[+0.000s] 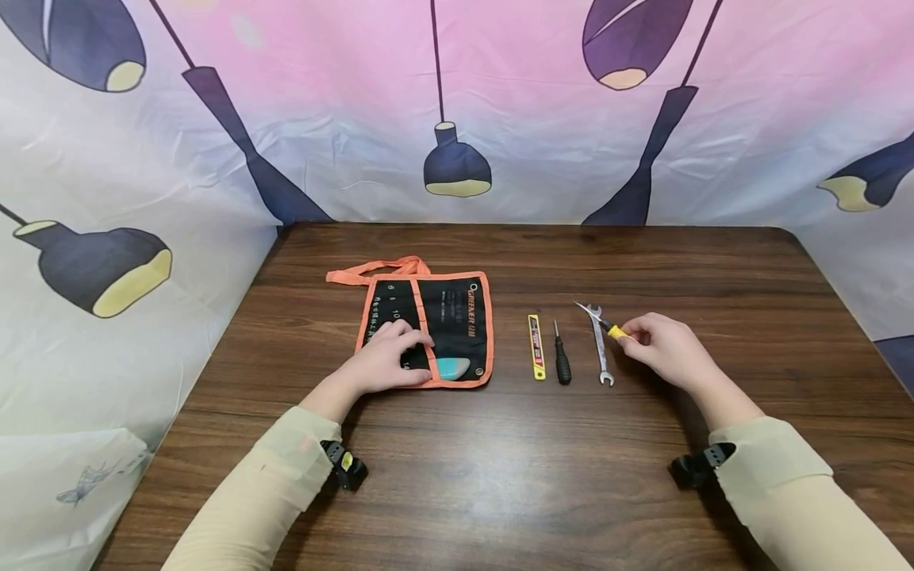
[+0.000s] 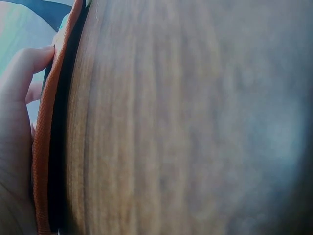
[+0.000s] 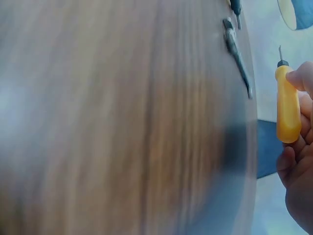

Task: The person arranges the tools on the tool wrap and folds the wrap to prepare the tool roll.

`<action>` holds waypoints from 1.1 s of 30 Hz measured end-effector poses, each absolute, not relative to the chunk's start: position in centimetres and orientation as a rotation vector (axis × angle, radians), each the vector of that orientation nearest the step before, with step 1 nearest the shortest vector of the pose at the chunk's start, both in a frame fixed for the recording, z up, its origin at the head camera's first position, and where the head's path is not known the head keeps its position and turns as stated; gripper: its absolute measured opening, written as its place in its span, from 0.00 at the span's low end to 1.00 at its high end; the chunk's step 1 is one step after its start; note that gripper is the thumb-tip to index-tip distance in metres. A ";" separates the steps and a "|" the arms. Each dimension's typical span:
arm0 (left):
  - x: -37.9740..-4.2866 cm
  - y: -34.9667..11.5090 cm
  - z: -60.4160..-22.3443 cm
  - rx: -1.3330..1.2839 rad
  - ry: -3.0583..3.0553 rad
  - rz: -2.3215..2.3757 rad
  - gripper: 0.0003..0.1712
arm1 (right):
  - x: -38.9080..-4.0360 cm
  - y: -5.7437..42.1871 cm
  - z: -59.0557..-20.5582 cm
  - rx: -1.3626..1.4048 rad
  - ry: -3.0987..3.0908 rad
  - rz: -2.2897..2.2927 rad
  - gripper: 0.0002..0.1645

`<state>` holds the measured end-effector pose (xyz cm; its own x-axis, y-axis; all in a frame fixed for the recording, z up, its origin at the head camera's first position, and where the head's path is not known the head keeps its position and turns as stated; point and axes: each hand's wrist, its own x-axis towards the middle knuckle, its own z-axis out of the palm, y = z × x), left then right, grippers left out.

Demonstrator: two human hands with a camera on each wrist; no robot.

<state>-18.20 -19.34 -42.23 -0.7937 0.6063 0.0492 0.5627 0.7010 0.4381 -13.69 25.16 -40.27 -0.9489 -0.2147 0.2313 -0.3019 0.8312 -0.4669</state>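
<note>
While the right hand (image 1: 666, 347) pinches the yellow-handled tool (image 3: 288, 107), tip toward ten o'clock, the black pouch (image 1: 457, 337) lies well apart at its nine o'clock; left hand (image 1: 385, 358) rests there, fingers loosely spread.

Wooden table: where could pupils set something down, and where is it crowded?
Bare: wooden table between left sleeve and right sleeve, and behind the wrench to the printed backdrop. Crowded: tool pouch under the left hand, then yellow strip, black-handled screwdriver, wrench and the yellow-handled tool in the right hand.
</note>
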 end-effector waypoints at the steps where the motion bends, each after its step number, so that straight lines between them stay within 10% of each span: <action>1: -18.2 -19.3 -42.2 0.964 2.806 0.676 0.25 | -13.8 24.9 -40.2 0.415 -2.837 0.777 0.06; 33: -18.0 -19.2 -42.2 0.946 2.822 0.680 0.22 | -16.6 14.9 -39.1 0.822 -2.862 0.780 0.05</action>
